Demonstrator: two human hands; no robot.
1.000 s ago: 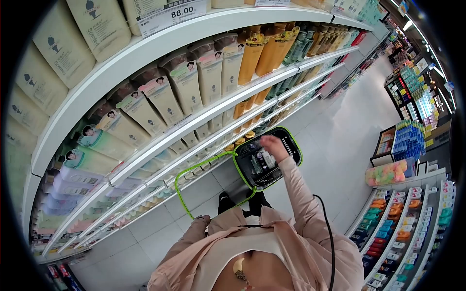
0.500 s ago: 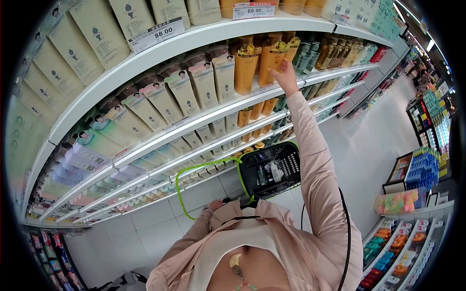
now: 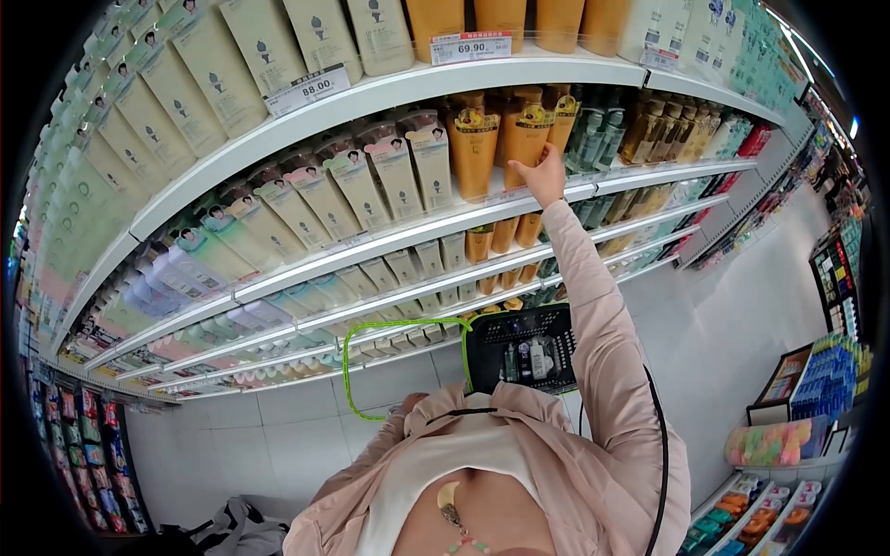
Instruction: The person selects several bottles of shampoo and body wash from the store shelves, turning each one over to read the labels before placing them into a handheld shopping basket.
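Note:
My right hand (image 3: pixel 540 174) reaches out to the middle shelf. Its thumb lies across the front of an orange bottle (image 3: pixel 525 130) and its fingers are at the bottle's right side, so the hand appears closed on it. The bottle stands upright among other orange bottles (image 3: pixel 473 148) with yellow-and-black neck labels. Low by my jacket, only a small part of my left hand (image 3: pixel 411 402) shows, near the bright green handle (image 3: pixel 347 371) of a black shopping basket (image 3: pixel 482 326); its fingers are hidden. Several small bottles (image 3: pixel 527 361) lie in the basket.
Cream-coloured bottles (image 3: pixel 389 171) fill the shelf to the left, with green and amber bottles (image 3: pixel 649 130) to the right. A white shelf edge (image 3: pixel 371 97) runs above my hand. Display stands (image 3: pixel 825 380) line the right, and a grey bag (image 3: pixel 243 530) is at lower left.
The view has shifted, so shelves and basket sit lower in it. My right hand stays at the same orange bottle, with its thumb still across the front. Less of my left hand shows.

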